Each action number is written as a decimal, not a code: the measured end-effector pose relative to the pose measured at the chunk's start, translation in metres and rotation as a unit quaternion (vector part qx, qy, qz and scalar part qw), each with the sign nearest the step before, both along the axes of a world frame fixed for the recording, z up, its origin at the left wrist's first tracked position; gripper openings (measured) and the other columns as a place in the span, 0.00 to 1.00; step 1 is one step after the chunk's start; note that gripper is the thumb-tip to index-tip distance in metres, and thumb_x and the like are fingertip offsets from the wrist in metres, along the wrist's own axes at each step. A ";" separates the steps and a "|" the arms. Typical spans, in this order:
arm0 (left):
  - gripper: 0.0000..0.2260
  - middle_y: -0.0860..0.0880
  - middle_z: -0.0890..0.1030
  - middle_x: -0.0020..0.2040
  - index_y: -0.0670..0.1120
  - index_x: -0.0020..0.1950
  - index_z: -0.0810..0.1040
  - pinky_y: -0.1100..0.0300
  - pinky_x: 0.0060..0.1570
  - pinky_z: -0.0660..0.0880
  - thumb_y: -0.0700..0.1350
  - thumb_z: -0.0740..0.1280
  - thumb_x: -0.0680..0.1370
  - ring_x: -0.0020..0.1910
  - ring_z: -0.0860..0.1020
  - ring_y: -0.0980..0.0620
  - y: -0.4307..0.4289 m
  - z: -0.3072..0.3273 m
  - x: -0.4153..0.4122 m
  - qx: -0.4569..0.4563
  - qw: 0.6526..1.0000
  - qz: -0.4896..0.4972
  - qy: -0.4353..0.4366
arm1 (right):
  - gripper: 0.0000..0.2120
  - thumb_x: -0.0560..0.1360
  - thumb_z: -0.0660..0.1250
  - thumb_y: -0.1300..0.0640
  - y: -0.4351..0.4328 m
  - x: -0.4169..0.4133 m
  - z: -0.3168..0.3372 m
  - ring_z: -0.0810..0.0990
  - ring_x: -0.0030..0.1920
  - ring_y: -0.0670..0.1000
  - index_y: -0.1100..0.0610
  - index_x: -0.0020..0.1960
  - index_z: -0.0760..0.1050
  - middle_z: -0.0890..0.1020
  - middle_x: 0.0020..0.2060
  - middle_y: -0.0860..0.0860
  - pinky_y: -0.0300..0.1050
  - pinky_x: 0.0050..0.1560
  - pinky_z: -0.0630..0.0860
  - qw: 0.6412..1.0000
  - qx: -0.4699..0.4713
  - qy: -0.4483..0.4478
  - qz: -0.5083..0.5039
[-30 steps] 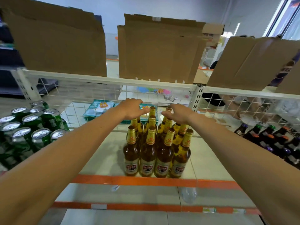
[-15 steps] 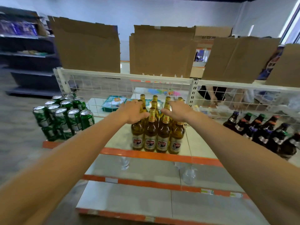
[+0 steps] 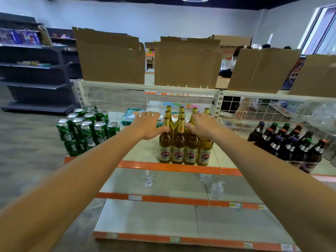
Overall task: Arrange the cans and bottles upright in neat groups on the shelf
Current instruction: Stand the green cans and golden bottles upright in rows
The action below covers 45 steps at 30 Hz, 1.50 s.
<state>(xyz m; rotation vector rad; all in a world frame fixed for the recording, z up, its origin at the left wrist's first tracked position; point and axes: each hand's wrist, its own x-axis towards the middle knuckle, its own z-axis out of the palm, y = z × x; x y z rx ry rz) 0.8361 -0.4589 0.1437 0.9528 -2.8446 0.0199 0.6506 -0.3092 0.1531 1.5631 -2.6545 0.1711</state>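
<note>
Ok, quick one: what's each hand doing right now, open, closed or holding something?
Left hand: open, flat against the left side of the amber bottles.
Right hand: on the necks at their right; grip cannot be told.

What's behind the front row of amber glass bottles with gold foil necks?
More gold-necked amber bottles in rows, then the white wire mesh panel. The left hand and right hand cover the middle rows, so their count is unclear.
</note>
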 end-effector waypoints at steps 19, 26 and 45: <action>0.36 0.41 0.66 0.75 0.46 0.78 0.61 0.45 0.71 0.64 0.67 0.58 0.78 0.73 0.65 0.39 -0.112 -0.010 0.285 0.022 0.985 0.172 -0.005 | 0.36 0.78 0.55 0.33 -0.172 0.254 -0.006 0.65 0.73 0.60 0.56 0.76 0.62 0.67 0.74 0.58 0.59 0.70 0.66 0.983 0.043 0.015 0.177; 0.38 0.40 0.67 0.74 0.45 0.79 0.58 0.42 0.71 0.63 0.69 0.54 0.78 0.73 0.65 0.39 -0.150 -0.019 0.305 0.037 0.979 0.198 -0.029 | 0.36 0.78 0.56 0.33 -0.214 0.258 -0.014 0.65 0.72 0.60 0.56 0.76 0.62 0.68 0.73 0.58 0.59 0.70 0.65 0.981 0.043 0.016 0.186; 0.34 0.44 0.68 0.74 0.46 0.77 0.63 0.44 0.69 0.64 0.62 0.67 0.76 0.72 0.66 0.41 -0.295 -0.058 0.155 0.061 0.988 0.108 -0.096 | 0.35 0.73 0.70 0.39 -0.389 0.163 -0.082 0.74 0.64 0.59 0.57 0.72 0.65 0.74 0.67 0.57 0.55 0.61 0.74 0.977 0.125 -0.069 0.156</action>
